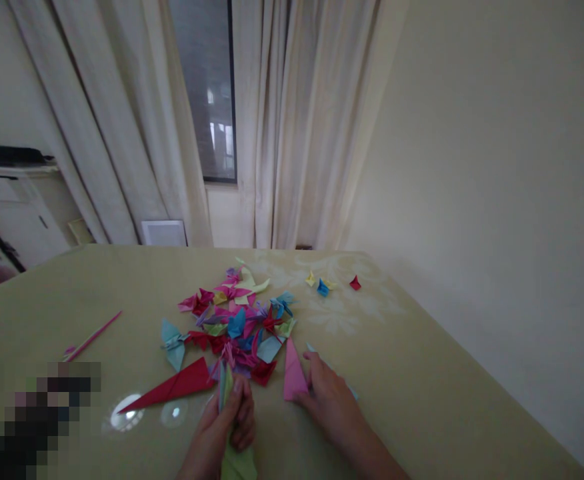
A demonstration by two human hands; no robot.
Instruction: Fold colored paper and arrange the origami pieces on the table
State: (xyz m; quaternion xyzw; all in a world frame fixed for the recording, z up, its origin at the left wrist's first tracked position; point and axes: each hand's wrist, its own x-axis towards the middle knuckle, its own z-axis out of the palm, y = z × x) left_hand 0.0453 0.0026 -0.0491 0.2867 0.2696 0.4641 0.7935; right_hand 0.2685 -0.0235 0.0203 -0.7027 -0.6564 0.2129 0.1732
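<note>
My left hand (227,417) is closed around a folded light green paper (237,463), with a bluish paper edge showing above the fingers. To its right, my right hand (335,403) has its thumb at the base of a pink folded paper triangle (295,373), with the corner between thumb and fingers. The index fingertip lies beside the triangle. A light blue piece (353,392) peeks out from beyond the right hand. A long red folded paper (172,387) lies left of my left hand. Just beyond both hands is a heap of colourful folded paper pieces (237,323).
Several small folded pieces, among them a blue one (323,288) and a red one (355,283), sit farther back on the table (422,400). A thin pink stick-like item (95,335) lies at left. The wall (512,233) runs along the right side.
</note>
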